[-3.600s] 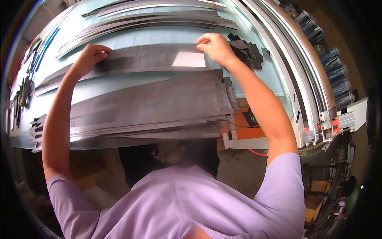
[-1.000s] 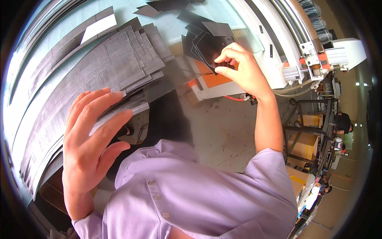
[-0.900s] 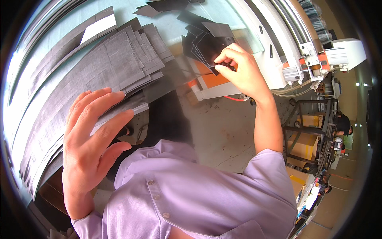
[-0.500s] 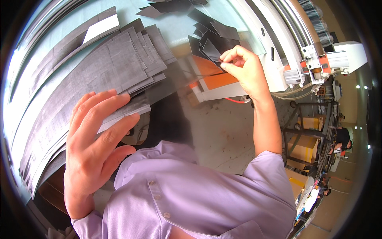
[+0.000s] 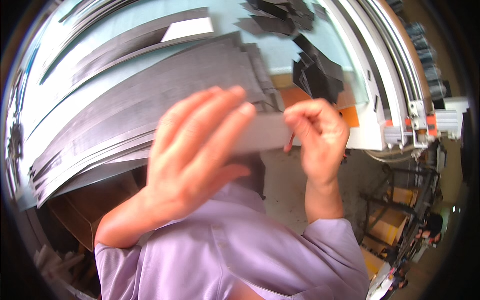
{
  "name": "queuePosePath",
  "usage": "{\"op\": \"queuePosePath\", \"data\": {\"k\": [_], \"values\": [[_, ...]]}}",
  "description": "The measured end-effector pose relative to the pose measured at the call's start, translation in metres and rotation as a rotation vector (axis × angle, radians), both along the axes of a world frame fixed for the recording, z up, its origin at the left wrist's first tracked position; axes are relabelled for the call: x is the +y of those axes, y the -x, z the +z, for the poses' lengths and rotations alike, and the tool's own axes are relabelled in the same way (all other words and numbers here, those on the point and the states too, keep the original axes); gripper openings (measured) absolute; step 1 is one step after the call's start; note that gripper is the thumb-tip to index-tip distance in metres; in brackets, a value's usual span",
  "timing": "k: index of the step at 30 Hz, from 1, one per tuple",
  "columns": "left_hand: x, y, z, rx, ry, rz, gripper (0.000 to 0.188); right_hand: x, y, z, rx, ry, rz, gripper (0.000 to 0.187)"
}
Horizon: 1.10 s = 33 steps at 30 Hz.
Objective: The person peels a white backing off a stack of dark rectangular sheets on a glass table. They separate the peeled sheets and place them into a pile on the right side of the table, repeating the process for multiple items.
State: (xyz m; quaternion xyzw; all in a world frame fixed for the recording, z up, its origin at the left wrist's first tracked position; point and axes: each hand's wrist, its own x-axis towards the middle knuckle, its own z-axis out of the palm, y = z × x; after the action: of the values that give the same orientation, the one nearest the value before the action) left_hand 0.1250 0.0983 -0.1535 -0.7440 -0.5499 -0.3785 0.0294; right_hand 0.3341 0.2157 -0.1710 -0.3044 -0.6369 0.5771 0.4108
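My right hand (image 5: 322, 137) is closed in a pinch at the right end of a flat grey piece of sheet (image 5: 265, 132), blurred by motion. The piece stretches leftward to my left hand (image 5: 187, 155), which hides its other end. Fingers stretched out and thumb apart, my left hand is open over the near edge of a stack of long dark-grey sheets (image 5: 130, 102). Whether its palm touches the piece I cannot tell. Beyond my right hand, a loose pile of small black cut pieces (image 5: 317, 72) lies on the pale table.
More black pieces (image 5: 282, 17) lie farther back on the pale blue tabletop (image 5: 260, 50). A white patch (image 5: 189, 30) shows by another row of sheets. Along the right run a white machine frame and metal rail (image 5: 417, 112). Cartons (image 5: 387, 225) stand on a rack at the right.
My right hand has come away from the black pile toward me, with the grey piece now in its pinch. My left hand has moved right to meet it. The whole view has shifted.
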Motion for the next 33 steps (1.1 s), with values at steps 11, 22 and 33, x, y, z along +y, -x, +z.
{"op": "queuePosePath", "data": {"k": [11, 22, 33], "values": [[-0.011, 0.02, -0.018, -0.059, 0.003, 0.027, 0.072, -0.017, 0.039, -0.014, 0.138, 0.062, 0.089, 0.004], [0.018, 0.039, -0.004, -0.198, 0.438, 0.395, 0.056, 0.035, 0.065, -0.047, -0.101, -0.45, -0.123, 0.016], [0.033, 0.038, -0.01, -0.114, 0.513, 0.432, 0.052, 0.039, 0.064, -0.051, -0.146, -0.341, -0.041, 0.01]]}}
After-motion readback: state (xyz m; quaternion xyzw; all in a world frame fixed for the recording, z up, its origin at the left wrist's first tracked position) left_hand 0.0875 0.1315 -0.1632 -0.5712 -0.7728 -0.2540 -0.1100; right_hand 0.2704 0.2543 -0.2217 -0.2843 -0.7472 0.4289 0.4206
